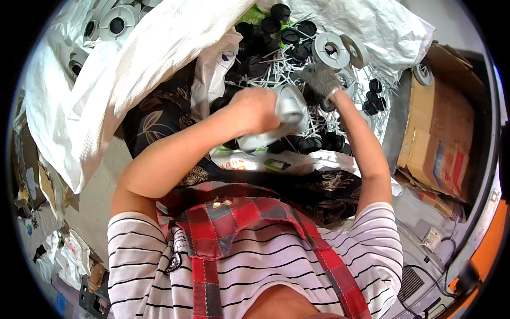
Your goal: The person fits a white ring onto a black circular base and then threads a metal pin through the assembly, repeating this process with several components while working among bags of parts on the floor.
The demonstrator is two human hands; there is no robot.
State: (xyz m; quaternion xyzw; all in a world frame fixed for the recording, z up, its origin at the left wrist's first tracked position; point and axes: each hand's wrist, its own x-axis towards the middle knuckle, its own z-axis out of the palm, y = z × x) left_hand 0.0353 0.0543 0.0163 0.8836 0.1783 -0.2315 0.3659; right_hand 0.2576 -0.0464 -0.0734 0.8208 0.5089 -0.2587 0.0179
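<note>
My bare left hand [257, 110] is closed on a grey plastic spool [292, 106], blurred by motion, held over my lap. To its right, my right hand [323, 80] wears a grey knitted glove and reaches into the heap of parts. Its fingers are drawn together at the tips; what they grip, if anything, I cannot make out. Thin white plastic sticks [273, 72] lie tangled beneath both hands. Round black caps [290, 36] are scattered among them. Beyond my gloved hand rests another grey spool [330, 50], flat side up, with a grey disc [355, 51] leaning beside it.
A large white woven sack [154, 58] drapes across the left. More grey spools [118, 24] lie at the far left. On the right stands an open cardboard box [443, 127], with a grey ring [423, 74] at its edge. Cables [425, 268] run at the lower right.
</note>
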